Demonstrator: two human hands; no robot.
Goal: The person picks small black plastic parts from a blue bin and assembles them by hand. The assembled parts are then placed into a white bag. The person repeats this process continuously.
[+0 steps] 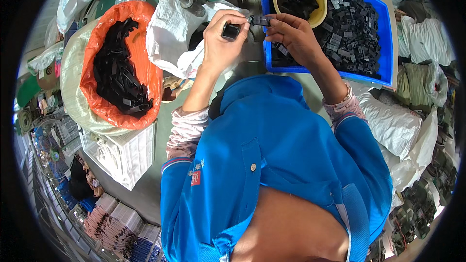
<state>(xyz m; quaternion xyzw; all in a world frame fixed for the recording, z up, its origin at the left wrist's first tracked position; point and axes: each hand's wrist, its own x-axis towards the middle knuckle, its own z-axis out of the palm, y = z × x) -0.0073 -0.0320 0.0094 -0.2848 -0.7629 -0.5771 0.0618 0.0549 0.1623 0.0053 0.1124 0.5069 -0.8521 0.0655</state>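
Observation:
My left hand (221,43) is closed around a black plastic part with a box-shaped end (231,31). Close beside it, my right hand (296,36) pinches a small dark plastic piece (262,21) between thumb and fingers. That piece reaches across to the left fingertips; whether it joins the black part, I cannot tell. Under and to the right of my right hand lies a blue tray (388,43) full of small black plastic pieces (349,29). A yellow tub (321,0) with more black pieces rests over the tray's far left part.
To the left, an orange-lined sack (150,68) holds long black parts (116,73), next to a white plastic crate (131,155). A white woven bag (165,34) lies just left of my left hand. A metal machine part (191,5) stands beyond it. White sacks (388,121) lie at the right.

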